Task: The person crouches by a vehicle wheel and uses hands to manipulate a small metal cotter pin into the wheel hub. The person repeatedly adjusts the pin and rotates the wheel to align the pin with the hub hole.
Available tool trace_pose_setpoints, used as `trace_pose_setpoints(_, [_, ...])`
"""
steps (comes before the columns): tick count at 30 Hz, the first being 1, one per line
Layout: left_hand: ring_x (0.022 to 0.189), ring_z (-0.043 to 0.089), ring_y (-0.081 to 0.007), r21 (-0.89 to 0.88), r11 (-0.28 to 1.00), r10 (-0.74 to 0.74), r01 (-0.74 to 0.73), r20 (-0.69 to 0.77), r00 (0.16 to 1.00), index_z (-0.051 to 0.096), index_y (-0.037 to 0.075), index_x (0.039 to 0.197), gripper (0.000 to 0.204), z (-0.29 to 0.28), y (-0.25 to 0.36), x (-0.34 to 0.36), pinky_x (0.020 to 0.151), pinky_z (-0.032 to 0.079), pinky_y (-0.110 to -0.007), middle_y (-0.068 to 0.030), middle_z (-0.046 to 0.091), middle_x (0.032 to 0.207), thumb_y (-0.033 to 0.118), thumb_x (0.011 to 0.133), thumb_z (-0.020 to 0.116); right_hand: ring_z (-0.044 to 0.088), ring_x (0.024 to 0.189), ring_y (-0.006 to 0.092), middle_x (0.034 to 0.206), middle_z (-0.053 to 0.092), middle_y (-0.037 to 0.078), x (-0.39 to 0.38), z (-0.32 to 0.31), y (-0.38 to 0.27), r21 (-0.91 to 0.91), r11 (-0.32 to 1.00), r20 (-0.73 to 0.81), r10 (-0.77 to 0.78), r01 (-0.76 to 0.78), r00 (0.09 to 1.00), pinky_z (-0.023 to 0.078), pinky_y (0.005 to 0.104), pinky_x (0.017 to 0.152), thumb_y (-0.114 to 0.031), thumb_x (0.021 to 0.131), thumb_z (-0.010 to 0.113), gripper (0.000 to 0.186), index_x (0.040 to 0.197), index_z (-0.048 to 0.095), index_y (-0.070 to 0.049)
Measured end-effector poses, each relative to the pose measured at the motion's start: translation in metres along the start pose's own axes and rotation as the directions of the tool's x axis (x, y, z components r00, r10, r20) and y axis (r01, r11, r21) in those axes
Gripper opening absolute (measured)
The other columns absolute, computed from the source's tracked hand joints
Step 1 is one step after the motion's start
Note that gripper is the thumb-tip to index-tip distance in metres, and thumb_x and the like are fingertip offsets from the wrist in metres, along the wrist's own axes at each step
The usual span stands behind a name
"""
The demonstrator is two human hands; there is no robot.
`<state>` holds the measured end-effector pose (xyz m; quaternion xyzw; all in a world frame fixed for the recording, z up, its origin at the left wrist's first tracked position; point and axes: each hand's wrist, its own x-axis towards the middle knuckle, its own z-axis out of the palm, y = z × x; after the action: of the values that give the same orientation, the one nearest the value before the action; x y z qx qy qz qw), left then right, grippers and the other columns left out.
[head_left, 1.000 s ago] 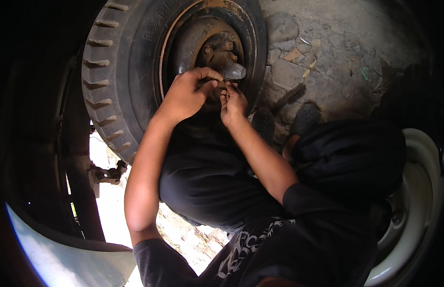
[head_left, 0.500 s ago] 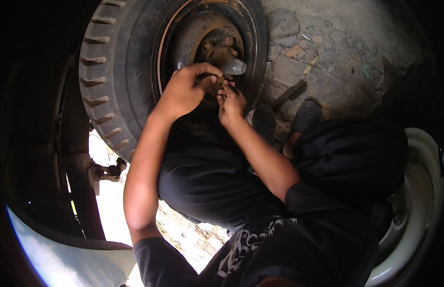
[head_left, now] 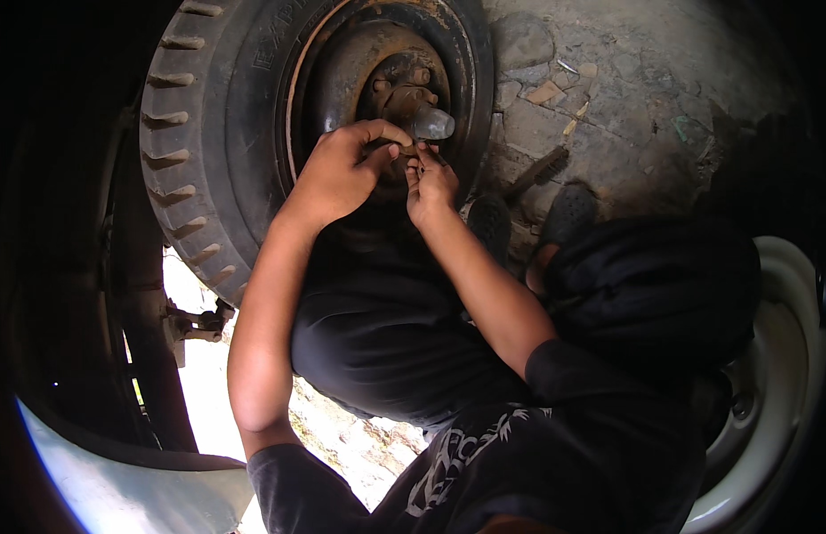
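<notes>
1 wheel hub (head_left: 399, 102), upper centre, just beyond my left hand (head_left: 340, 173), right hand (head_left: 434, 185); both curled, can't tell what's gripped.

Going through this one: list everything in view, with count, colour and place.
Tyre: 1, black, upper left
Wheel: 1, rusty brown, inside tyre
Hub: 1, brown, mid-wheel
Cap: 1, grey, on hub
Nuts: at least 2, brown, on hub
Ground: grey, upper right
Chip: 1, orange-brown, on ground
Strip: 1, yellow, on ground
Scrap: 1, green, on ground
Rim: 1, cream, right edge
Panel: 1, pale, lower left
Shirt: 1, dark, bottom
Trousers: 1 pair, dark, centre to right
Shoes: 2, dark grey, right of tyre
Left grip: 1, bare, below cap
Right grip: 1, bare, below cap; any small item between fingertips unclear
</notes>
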<state>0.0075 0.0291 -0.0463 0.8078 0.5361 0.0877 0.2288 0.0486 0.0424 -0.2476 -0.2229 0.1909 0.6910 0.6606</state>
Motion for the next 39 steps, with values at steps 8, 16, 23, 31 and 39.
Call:
trace_pose_setpoints(8, [0.111,0.077,-0.0197,-0.026,0.999,-0.026,0.026,0.017,1.000,0.078,0.003,0.124,0.022,-0.003,0.006,0.003,0.102,0.057,-0.035,-0.0128,0.082,0.116,0.004,0.106,0.066,0.064,0.079,0.0079,0.097,0.072,-0.005,0.005,0.002,-0.003,0.040,0.999,-0.032,0.033,-0.032,0.999,0.051,0.0231,0.072,-0.012,0.107,0.075,0.011,0.114,0.068,-0.015])
trace_pose_setpoints(16, [0.114,0.077,-0.0208,0.014,1.000,-0.002,0.002,0.005,1.000,0.078,0.003,0.124,0.022,0.001,0.006,-0.002,0.105,0.056,-0.036,-0.0131,0.082,0.118,0.004,0.106,0.066,0.065,0.074,0.0086,0.100,0.073,-0.001,0.003,-0.001,0.001,0.056,0.997,0.020,0.060,-0.061,0.998,0.052,0.0237,0.066,-0.010,0.104,0.078,0.023,0.121,0.062,-0.009])
trace_pose_setpoints(23, [0.115,0.077,-0.0237,0.003,0.999,0.034,-0.034,-0.002,0.999,0.078,0.002,0.124,0.022,0.000,0.005,0.000,0.105,0.056,-0.036,-0.0149,0.082,0.117,0.004,0.106,0.066,0.063,0.075,0.0072,0.101,0.074,-0.003,0.009,0.001,-0.005,0.053,0.996,0.015,0.064,-0.065,0.998,0.052,0.0242,0.072,-0.011,0.106,0.075,0.016,0.118,0.065,-0.012])
trace_pose_setpoints(31, [0.111,0.077,-0.0220,-0.003,1.000,0.023,-0.023,0.007,1.000,0.079,0.003,0.124,0.021,-0.002,0.005,0.001,0.104,0.056,-0.036,-0.0132,0.081,0.118,0.005,0.106,0.066,0.066,0.074,0.0090,0.102,0.076,-0.001,0.012,0.000,0.000,0.088,0.996,-0.049,0.038,-0.033,0.998,0.052,0.0244,0.066,-0.009,0.104,0.077,0.022,0.120,0.063,-0.011])
trace_pose_setpoints(39, [0.109,0.075,-0.0186,-0.003,1.000,-0.006,0.006,0.000,1.000,0.078,0.004,0.125,0.022,-0.003,0.003,-0.001,0.103,0.055,-0.034,-0.0122,0.081,0.114,0.006,0.107,0.066,0.067,0.077,0.0092,0.097,0.072,-0.003,0.005,-0.014,0.003,0.023,0.999,-0.005,0.046,-0.046,0.999,0.053,0.0245,0.070,-0.014,0.105,0.078,0.019,0.116,0.063,-0.011])
